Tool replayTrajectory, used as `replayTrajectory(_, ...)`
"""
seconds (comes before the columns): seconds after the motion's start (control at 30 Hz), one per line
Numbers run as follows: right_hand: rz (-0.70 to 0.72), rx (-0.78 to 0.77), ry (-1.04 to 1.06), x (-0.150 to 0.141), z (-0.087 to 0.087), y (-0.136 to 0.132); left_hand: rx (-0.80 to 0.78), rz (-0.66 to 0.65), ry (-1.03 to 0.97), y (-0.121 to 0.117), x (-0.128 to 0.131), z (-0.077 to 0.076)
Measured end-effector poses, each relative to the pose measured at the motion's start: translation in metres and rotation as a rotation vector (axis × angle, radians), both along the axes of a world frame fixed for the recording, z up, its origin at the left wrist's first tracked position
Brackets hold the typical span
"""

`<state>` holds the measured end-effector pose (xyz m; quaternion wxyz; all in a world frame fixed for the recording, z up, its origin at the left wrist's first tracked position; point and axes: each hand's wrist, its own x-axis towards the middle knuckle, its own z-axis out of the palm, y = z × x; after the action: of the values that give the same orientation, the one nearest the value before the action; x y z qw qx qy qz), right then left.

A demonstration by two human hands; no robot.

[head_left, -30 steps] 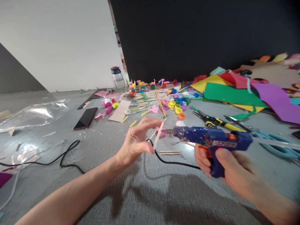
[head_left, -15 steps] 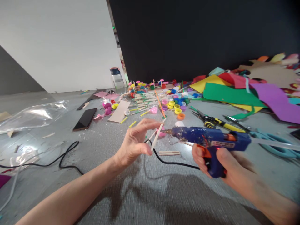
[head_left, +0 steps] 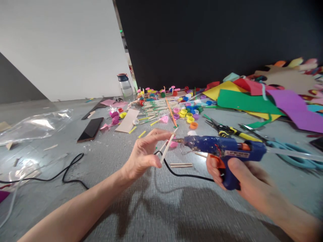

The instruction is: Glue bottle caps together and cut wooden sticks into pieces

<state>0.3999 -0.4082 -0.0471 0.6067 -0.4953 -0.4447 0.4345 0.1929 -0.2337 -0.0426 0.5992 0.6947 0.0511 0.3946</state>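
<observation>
When looking from the left, see a clear plastic bag [head_left: 37, 124] on the grey table [head_left: 141, 208], then a dark phone [head_left: 90, 129] lying flat; next, pinching a tilted pale stick [head_left: 167, 148] between thumb and fingers of the left hand [head_left: 142, 153], above the table; just right of that, aiming the nozzle [head_left: 180, 141] of a blue glue gun [head_left: 212, 144] at the stick, too close to tell whether touching; gripping the gun in the right hand [head_left: 248, 181], with fingers curled at the orange trigger [head_left: 219, 161]; farther right, see yellow-and-black pliers [head_left: 242, 134] and blue-handled scissors [head_left: 295, 164].
</observation>
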Motion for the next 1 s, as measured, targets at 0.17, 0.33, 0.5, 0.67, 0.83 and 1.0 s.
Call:
replayTrajectory(0.17,-0.004,-0.033,0.034,0.001,-0.003,-0.004,0.008,-0.018,0.009,0.0,-0.001,0.001)
replayTrajectory(0.33,-0.007,0.003,-0.003,-0.001,0.001,-0.003,-0.009,-0.035,0.007,0.0,-0.002,0.001)
replayTrajectory(0.5,0.001,0.027,-0.062,-0.002,0.006,0.0,0.004,-0.042,0.001,0.001,-0.002,0.001)
replayTrajectory(0.67,0.014,-0.003,-0.049,0.0,0.004,-0.005,0.027,-0.067,0.002,0.003,-0.003,0.002)
replayTrajectory(0.83,0.138,-0.005,-0.109,0.006,0.001,-0.012,0.031,-0.079,-0.014,0.004,-0.004,0.003)
replayTrajectory(1.0,0.127,0.011,-0.12,0.009,-0.003,-0.013,0.026,-0.084,-0.013,0.003,-0.005,0.004)
